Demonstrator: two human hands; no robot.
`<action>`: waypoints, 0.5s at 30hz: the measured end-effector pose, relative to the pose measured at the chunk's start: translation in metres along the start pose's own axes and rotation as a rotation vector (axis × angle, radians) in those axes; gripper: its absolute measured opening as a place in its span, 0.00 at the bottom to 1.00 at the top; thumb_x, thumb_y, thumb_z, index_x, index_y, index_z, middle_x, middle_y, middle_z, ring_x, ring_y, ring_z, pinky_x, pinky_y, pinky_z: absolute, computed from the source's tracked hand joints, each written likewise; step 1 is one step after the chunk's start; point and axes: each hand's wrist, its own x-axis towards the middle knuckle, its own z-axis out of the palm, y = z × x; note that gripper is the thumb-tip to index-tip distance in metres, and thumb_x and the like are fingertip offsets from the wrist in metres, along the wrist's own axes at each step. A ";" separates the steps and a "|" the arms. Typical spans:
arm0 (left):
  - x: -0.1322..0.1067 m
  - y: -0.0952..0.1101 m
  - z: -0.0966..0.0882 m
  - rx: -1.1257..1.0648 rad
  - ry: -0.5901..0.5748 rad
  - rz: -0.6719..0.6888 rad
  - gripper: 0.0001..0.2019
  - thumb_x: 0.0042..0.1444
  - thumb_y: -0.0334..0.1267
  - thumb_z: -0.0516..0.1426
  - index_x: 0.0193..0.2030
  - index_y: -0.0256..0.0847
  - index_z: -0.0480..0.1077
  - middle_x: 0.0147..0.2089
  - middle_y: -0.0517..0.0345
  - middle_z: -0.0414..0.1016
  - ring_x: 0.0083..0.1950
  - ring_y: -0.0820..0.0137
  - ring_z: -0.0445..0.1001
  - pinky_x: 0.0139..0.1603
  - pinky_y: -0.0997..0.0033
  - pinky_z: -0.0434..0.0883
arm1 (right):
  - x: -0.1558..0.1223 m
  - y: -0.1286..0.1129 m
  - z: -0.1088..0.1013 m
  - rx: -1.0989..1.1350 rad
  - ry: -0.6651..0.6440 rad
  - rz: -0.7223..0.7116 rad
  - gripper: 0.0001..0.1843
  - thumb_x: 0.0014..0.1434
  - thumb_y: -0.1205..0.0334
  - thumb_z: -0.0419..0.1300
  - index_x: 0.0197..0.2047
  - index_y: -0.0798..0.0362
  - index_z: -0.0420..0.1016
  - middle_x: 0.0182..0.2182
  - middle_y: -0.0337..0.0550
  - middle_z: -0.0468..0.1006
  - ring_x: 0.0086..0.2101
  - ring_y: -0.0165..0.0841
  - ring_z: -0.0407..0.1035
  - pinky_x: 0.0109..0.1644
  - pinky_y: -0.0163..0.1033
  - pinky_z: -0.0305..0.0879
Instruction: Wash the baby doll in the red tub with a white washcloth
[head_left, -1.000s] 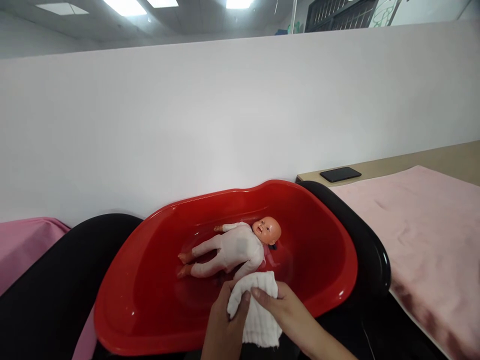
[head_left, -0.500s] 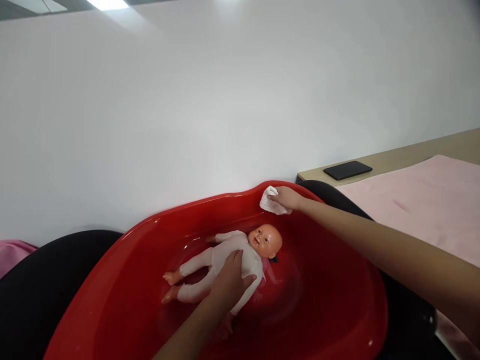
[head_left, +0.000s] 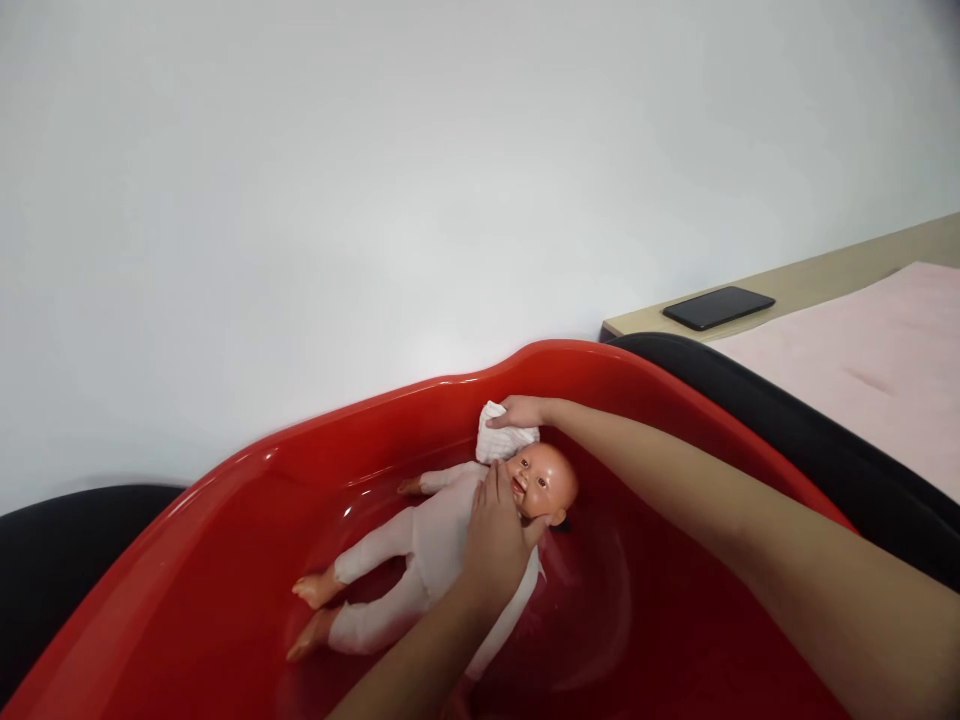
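Head view. Left hand (head_left: 501, 535): thumb and fingers spread over doll (head_left: 433, 540), by head (head_left: 555, 470); light, steady pressure suits. Right hand (head_left: 510, 417): pinching cloth (head_left: 495, 443), head's ten o'clock; flat fold suits. Doll: face-up in tub (head_left: 225, 500), head towards two o'clock; glossy head, matt pale body. Cloth: white, crinkled. Tub: red, smooth, curved; water depth hard to judge.

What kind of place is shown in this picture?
Perhaps a childcare practice room: a bald plastic baby doll lies in a curved, glossy red tub, near a flat, pale pink cloth.
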 end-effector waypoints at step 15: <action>0.003 -0.006 0.006 -0.065 0.086 0.034 0.46 0.54 0.44 0.67 0.76 0.43 0.51 0.77 0.37 0.56 0.78 0.46 0.54 0.78 0.44 0.51 | -0.040 -0.004 -0.011 -0.117 -0.140 0.116 0.43 0.56 0.23 0.57 0.44 0.59 0.82 0.45 0.54 0.82 0.40 0.40 0.74 0.43 0.40 0.68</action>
